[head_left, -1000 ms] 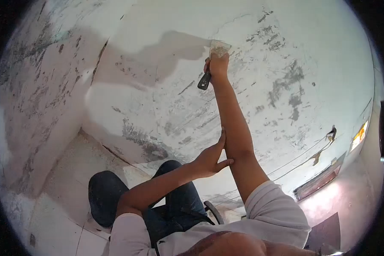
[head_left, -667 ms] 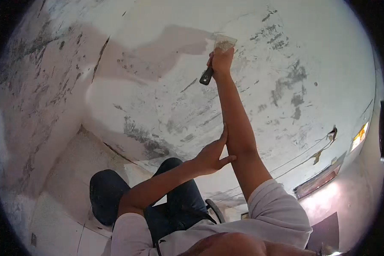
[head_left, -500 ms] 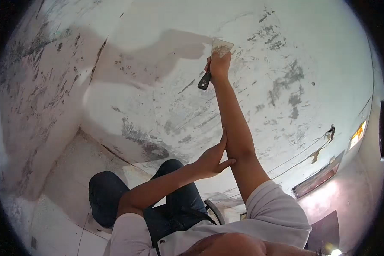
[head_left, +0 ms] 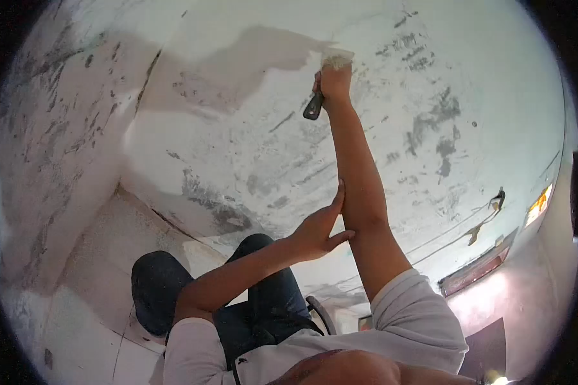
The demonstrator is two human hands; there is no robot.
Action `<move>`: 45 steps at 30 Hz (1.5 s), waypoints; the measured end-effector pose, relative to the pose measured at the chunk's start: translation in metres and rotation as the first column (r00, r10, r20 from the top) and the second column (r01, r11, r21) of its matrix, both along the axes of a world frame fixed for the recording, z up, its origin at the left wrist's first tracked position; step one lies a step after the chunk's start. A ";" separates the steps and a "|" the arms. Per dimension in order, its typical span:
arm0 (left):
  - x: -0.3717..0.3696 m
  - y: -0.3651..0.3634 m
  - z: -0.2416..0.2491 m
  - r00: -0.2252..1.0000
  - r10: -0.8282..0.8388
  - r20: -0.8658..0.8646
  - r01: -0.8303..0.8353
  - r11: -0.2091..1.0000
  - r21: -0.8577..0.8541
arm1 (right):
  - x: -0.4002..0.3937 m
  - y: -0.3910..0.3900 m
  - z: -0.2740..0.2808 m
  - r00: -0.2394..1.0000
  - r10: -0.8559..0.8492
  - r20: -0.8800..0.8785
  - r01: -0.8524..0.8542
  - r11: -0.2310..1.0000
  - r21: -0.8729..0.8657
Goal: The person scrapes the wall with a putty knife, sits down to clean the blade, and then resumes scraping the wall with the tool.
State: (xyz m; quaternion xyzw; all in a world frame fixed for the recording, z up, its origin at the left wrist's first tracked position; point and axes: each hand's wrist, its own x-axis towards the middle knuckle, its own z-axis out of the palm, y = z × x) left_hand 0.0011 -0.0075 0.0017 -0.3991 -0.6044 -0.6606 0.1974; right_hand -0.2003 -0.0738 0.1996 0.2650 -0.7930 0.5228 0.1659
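Note:
My right hand (head_left: 336,80) is closed around a putty knife (head_left: 313,106). The black handle sticks out below the fist, and the wide blade, smeared with pale material, lies at the whitish wall (head_left: 263,147). At my right arm, just by the elbow, rests my left hand (head_left: 315,234). Its thumb and fingers are spread apart against the forearm, with no tool in it. Dark scuffs and grey patches mark the wall around the knife.
A second stained wall (head_left: 51,160) meets this one at a corner on the left. My bent knees (head_left: 160,289) are below, over the tiled floor (head_left: 90,321). A hole with a crack (head_left: 496,200) and a recessed box (head_left: 478,269) are on the right.
My right hand and the putty knife have slid a little upward along the wall. The left hand has moved slightly with the arm and still touches it.

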 end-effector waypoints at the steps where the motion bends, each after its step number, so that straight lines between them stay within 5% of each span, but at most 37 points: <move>1: 0.001 0.002 0.001 1.000 -0.006 -0.008 0.007 0.999 0.042 | 0.003 -0.003 -0.001 0.999 0.007 -0.047 -0.009 0.999 -0.032; 9: 0.035 -0.018 0.013 0.996 -0.046 0.081 0.031 0.984 0.176 | 0.000 -0.024 -0.013 0.997 0.036 -0.073 -0.057 0.949 -0.309; 11: 0.044 -0.016 0.005 0.999 -0.052 0.017 0.047 0.979 0.196 | -0.060 0.009 -0.012 0.997 0.033 -0.069 -0.054 0.942 -0.332; 12: 0.047 -0.014 0.004 0.998 -0.043 0.043 0.034 0.983 0.180 | -0.097 0.023 -0.019 0.861 0.058 -0.505 -0.082 0.996 -0.025; 13: 0.047 -0.017 0.007 0.998 -0.023 0.064 0.012 0.986 0.166 | -0.130 0.017 -0.033 0.534 0.194 -0.823 0.024 0.969 0.245; 14: 0.049 -0.021 0.009 0.998 0.011 0.068 -0.020 0.992 0.125 | -0.075 -0.008 -0.012 0.869 0.132 -0.476 -0.146 0.989 0.008; 15: 0.049 -0.022 0.008 0.999 0.044 0.013 -0.045 0.986 0.160 | -0.018 -0.023 -0.001 0.986 0.169 0.018 -0.158 0.952 -0.264; 17: 0.060 -0.033 0.012 0.996 0.088 0.026 -0.092 0.973 0.213 | -0.033 -0.033 -0.011 0.983 0.185 0.013 -0.175 0.950 -0.260; 18: 0.061 -0.033 0.008 0.996 0.084 0.022 -0.087 0.974 0.209 | -0.056 -0.034 -0.032 0.974 0.123 -0.193 -0.146 0.983 -0.112; 19: 0.059 -0.032 -0.002 0.962 0.273 0.006 -0.273 0.962 -0.006 | -0.067 -0.043 -0.045 0.912 0.092 -0.400 -0.085 0.996 0.035; 20: 0.056 -0.033 -0.005 0.891 0.452 -0.047 -0.451 0.866 -0.215 | -0.042 -0.044 -0.064 0.936 0.235 -0.261 -0.210 0.970 0.120; 21: 0.079 -0.051 0.020 0.900 0.434 0.040 -0.324 0.727 -0.605 | -0.005 -0.042 -0.095 0.921 0.374 -0.108 -0.350 0.917 0.192; 22: 0.073 -0.034 -0.019 0.777 0.546 -0.314 -0.623 0.591 -0.513 | 0.002 -0.039 -0.133 0.955 0.294 -0.034 -0.262 0.892 0.369; 23: 0.074 -0.032 -0.032 0.885 0.408 -0.225 -0.444 0.595 -0.670 | 0.028 -0.034 -0.162 0.929 0.329 0.168 -0.370 0.826 0.425; 24: 0.092 -0.048 -0.027 0.960 0.259 -0.104 -0.228 0.511 -0.829 | 0.018 -0.021 -0.218 0.972 0.232 0.027 -0.185 0.692 0.698; 25: 0.103 -0.057 -0.019 0.958 0.271 -0.096 -0.227 0.506 -0.833 | -0.037 0.006 -0.314 0.828 0.548 0.116 -0.524 0.686 0.505; 26: 0.110 -0.063 -0.012 0.978 0.205 -0.027 -0.111 0.415 -0.903 | -0.011 0.016 -0.370 0.579 0.508 -0.638 0.004 0.781 0.625; 27: 0.111 -0.068 -0.008 0.987 0.151 0.051 0.003 0.304 -0.953 | 0.066 0.014 -0.364 0.902 0.366 0.227 -0.426 0.682 0.594; 28: 0.108 -0.069 -0.016 0.983 0.172 0.059 0.008 0.280 -0.960 | 0.088 0.016 -0.394 0.782 0.190 0.594 -0.505 0.752 0.424; 29: 0.109 -0.065 -0.031 0.973 0.231 0.018 -0.065 0.348 -0.935 | 0.130 0.019 -0.411 0.878 0.335 0.342 -0.454 0.810 0.372; 30: 0.108 -0.062 -0.045 0.958 0.286 -0.020 -0.140 0.405 -0.903 | 0.154 0.020 -0.423 0.612 0.257 0.748 -0.464 0.883 0.076; 32: 0.104 -0.065 -0.063 0.952 0.307 -0.022 -0.144 0.381 -0.913 | 0.175 0.026 -0.486 0.531 0.422 0.735 -0.501 0.856 -0.129; 33: 0.102 -0.067 -0.072 0.948 0.316 -0.030 -0.158 0.389 -0.908 | 0.212 0.024 -0.449 0.468 0.162 0.869 -0.427 0.902 0.062; 34: 0.096 -0.071 -0.082 0.947 0.322 0.013 -0.136 0.436 -0.890 | 0.185 0.029 -0.564 0.477 0.180 0.860 -0.436 0.898 0.054; 35: 0.089 -0.076 -0.100 0.943 0.331 0.013 -0.129 0.401 -0.907 | 0.178 0.014 -0.575 0.464 0.216 0.859 -0.445 0.895 0.015; 37: 0.082 -0.092 -0.154 0.838 0.530 0.131 -0.329 0.681 -0.655 | 0.176 -0.015 -0.595 0.519 0.322 0.792 -0.540 0.842 0.011; 39: 0.092 -0.107 -0.216 0.669 0.741 -0.055 -0.308 0.210 -0.928 | 0.193 -0.038 -0.611 0.547 0.429 0.719 -0.636 0.772 0.023; 43: 0.129 -0.117 -0.276 0.554 0.825 0.109 -0.236 0.281 -0.930 | 0.227 -0.048 -0.667 0.566 0.602 0.563 -0.776 0.619 0.117; 45: 0.135 -0.118 -0.292 0.439 0.892 0.109 -0.409 0.306 -0.860 | 0.236 -0.050 -0.691 0.559 0.692 0.457 -0.821 0.540 0.186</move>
